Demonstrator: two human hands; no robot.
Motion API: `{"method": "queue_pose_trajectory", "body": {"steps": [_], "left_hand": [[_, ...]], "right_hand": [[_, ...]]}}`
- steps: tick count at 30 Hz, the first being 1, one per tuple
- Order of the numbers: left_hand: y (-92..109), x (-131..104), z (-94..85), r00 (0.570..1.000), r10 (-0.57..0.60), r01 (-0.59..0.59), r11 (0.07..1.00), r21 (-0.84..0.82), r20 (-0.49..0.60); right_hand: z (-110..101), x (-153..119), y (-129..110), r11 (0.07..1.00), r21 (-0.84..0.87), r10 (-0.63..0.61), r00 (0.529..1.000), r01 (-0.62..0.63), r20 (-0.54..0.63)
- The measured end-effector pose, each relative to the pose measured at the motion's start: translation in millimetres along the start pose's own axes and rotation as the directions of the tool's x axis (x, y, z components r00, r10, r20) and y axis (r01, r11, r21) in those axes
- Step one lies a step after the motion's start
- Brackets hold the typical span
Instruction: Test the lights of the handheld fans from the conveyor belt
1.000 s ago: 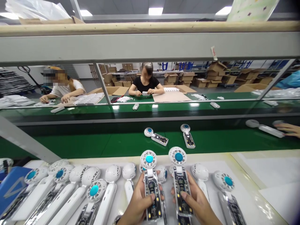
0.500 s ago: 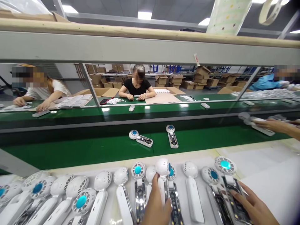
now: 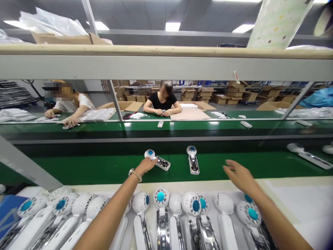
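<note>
Our left hand (image 3: 148, 165) is at the neck of the slanted device (image 3: 161, 161) on the green belt (image 3: 91, 170); can't tell if it's pinching. Our right hand (image 3: 236, 172) is spread, holding nothing. We'd lift by the edges, thumb off the circuit board (image 3: 164, 164).

A white round-headed device (image 3: 163, 164) is lying slantwise on the green belt (image 3: 104, 169), its blue-centred head pointing away and left, its handle showing a dark circuit board; a matching second device (image 3: 193, 164) is lying apart, rightward, head pointing away
</note>
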State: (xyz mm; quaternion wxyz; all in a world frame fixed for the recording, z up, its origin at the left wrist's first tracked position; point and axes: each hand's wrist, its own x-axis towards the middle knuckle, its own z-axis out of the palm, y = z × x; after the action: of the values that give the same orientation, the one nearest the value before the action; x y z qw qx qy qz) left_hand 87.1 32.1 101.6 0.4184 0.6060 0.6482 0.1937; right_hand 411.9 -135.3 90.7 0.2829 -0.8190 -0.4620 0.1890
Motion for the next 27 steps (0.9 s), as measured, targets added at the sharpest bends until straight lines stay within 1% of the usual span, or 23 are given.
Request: {"method": "queue_pose_trajectory", "body": {"steps": [1,2,4,5,7,9,10,12,14,16,18,20,21,22,23,24,25,27], "left_hand": [[0.3,11.8,2.0,0.999,-0.036,0.036,0.999,-0.003,-0.001],[0.6,20.5,6.3,0.998,-0.061,0.061,0.998,-0.009,-0.005],[1.1,30.8,18.3,0.996,-0.085,0.084,0.996,-0.026,-0.023],[1.3,33.6,24.2,0.995,-0.089,0.088,0.995,-0.036,-0.039],[1.3,36.6,33.0,0.993,-0.089,0.084,0.994,-0.068,-0.072],[1.2,36.5,36.9,0.993,-0.075,0.064,0.990,-0.125,-0.088],[1.5,34.9,37.4,0.995,-0.060,0.046,0.985,-0.165,-0.083],[4.2,27.4,36.9,0.999,-0.013,0.000,0.963,-0.268,-0.047],[9.7,13.1,35.6,0.999,0.050,-0.043,0.916,-0.398,0.007],[16.0,-8.6,34.2,0.993,0.113,-0.072,0.843,-0.532,0.045],[19.1,-36.1,33.4,0.988,0.149,-0.090,0.764,-0.638,0.039],[15.5,-66.1,34.2,0.988,0.152,-0.100,0.687,-0.719,0.007],[10.8,-80.8,35.6,0.989,0.150,-0.096,0.643,-0.760,0.001],[4.2,-94.5,37.8,0.988,0.155,-0.077,0.582,-0.809,0.017],[-3.8,-107.1,40.8,0.985,0.165,-0.054,0.541,-0.839,0.043],[-12.9,-118.3,44.6,0.982,0.173,-0.026,0.518,-0.855,0.075],[-22.6,-128.2,49.1,0.978,0.180,0.001,0.513,-0.858,0.108],[-41.3,-144.5,59.0,0.968,0.193,0.035,0.528,-0.849,0.160]], "right_hand": [[11.1,14.6,-23.2,1.000,0.022,-0.008,0.998,0.007,0.060],[24.6,28.2,-43.3,0.999,0.033,-0.005,0.995,0.002,0.095],[55.7,50.2,-73.0,0.997,0.052,0.040,0.986,-0.049,0.162],[71.4,58.0,-82.8,0.995,0.069,0.063,0.977,-0.078,0.203],[98.1,66.6,-94.4,0.984,0.123,0.091,0.958,-0.128,0.273],[113.5,66.8,-99.1,0.963,0.204,0.098,0.934,-0.176,0.344],[116.2,64.6,-99.9,0.946,0.252,0.094,0.918,-0.202,0.384],[112.0,56.7,-99.5,0.896,0.363,0.065,0.883,-0.257,0.465],[97.5,44.7,-97.6,0.819,0.488,0.016,0.863,-0.301,0.506],[77.3,27.7,-94.5,0.724,0.612,-0.040,0.866,-0.318,0.498],[57.1,5.3,-90.2,0.637,0.701,-0.079,0.877,-0.322,0.474],[42.5,-21.6,-84.7,0.544,0.767,-0.095,0.883,-0.340,0.459],[38.6,-35.9,-81.6,0.479,0.801,-0.099,0.885,-0.358,0.455],[37.3,-50.3,-78.5,0.417,0.830,-0.102,0.888,-0.371,0.448],[38.4,-64.4,-75.4,0.367,0.846,-0.102,0.887,-0.387,0.450],[41.8,-77.9,-72.5,0.334,0.850,-0.100,0.882,-0.407,0.461],[47.0,-90.4,-70.0,0.324,0.845,-0.097,0.874,-0.425,0.477],[60.9,-112.0,-66.5,0.337,0.828,-0.089,0.860,-0.448,0.502]]}}
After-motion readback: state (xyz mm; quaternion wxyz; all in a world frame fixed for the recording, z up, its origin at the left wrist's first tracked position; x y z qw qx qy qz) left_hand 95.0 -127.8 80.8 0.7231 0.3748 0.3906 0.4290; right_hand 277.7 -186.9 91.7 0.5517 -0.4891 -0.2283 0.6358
